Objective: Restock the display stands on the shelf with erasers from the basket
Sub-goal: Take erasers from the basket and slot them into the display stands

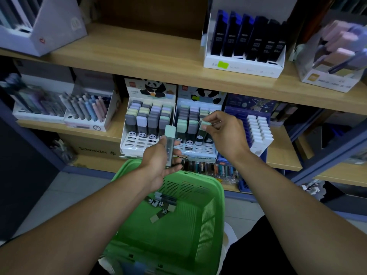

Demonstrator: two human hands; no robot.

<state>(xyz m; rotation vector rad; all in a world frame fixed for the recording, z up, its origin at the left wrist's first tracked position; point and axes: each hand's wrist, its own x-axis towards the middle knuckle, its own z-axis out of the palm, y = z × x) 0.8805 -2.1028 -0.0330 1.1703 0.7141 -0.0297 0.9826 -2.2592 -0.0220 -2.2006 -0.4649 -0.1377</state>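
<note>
Fingers of the left hand (pixel 158 163) curl round a long clear-bodied eraser stick (pixel 169 143) with a mint-green cap, held upright just above the basket's far rim; right hand (pixel 224 133) pinches the mint cap of a second eraser (pixel 205 125) between thumb and fingertips, at the right panda stand (pixel 195 124), 12 o'clock from the basket. Left panda stand (pixel 148 124) sits touching it at 9 o'clock — both white card trays with slotted fronts, panda print on header cards and on the eraser bases, caps in grey, lilac, mint, pale yellow. Green plastic basket (pixel 210 211), slatted walls, holds a few loose erasers (pixel 158 203) on its floor, panda ends showing. Wooden shelf (pixel 139 62) boards, blue metal frame. Cardboard box (pixel 95 149) at 9 o'clock under the lower board reads "Schneider". Upper board at 1 o'clock — white tray of dark lead cases (pixel 248 38), "0.5" legible on some, lime sticker on tray front. Other writing is too blurred to read.
</note>
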